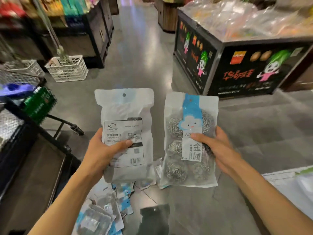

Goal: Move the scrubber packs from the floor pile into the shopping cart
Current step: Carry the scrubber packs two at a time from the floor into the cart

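My left hand (103,150) grips a scrubber pack (125,112) held upright with its white printed back facing me. My right hand (218,148) grips a second scrubber pack (188,168), front side showing steel-wool balls and a blue cloud label. Both packs are lifted above the floor. Below them lies the floor pile of scrubber packs (101,212), spread between my forearms. The black shopping cart (33,129) stands at the left, its mesh basket partly in view.
A green basket (40,104) hangs on the cart's far side. A white plastic crate (67,68) with a mop stands at the back left. A black display bin (237,65) with bagged goods stands at the right. Grey floor aisle runs ahead.
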Available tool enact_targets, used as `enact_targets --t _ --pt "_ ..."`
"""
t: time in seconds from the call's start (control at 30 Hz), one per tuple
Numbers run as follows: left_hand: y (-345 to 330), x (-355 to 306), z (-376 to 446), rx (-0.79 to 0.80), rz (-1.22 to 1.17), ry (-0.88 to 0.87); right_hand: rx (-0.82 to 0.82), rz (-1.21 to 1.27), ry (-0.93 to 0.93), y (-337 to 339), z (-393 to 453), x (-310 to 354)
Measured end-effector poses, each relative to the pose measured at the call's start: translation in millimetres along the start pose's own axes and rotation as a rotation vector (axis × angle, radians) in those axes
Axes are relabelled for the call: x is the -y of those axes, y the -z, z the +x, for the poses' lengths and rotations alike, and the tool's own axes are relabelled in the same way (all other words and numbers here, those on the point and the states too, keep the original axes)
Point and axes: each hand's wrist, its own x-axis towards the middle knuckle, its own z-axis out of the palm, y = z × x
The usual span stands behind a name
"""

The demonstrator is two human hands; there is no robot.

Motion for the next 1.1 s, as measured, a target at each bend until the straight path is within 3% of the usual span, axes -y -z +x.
enact_targets --t 0.27,0.5,0.83,1.1 --pt "-11.3 -147.5 -67.3 0.032 -0.019 -0.094 -0.048 0.044 0.111 -0.5 -91.3 147.3" --pt "-4.6 -194.6 -91.0 0.217 -0.001 -0.184 -0.174 0.031 0.227 -6.1 -170.4 189.8" --pt "-59.1 -225.3 -107.7 0.701 0.009 -0.211 -0.621 0.041 0.322 5.0 -316.7 179.8" --pt "-167.0 -225.2 -219.8 1.171 0.036 -0.187 -1.114 0.063 0.359 22.3 -492.3 145.7"
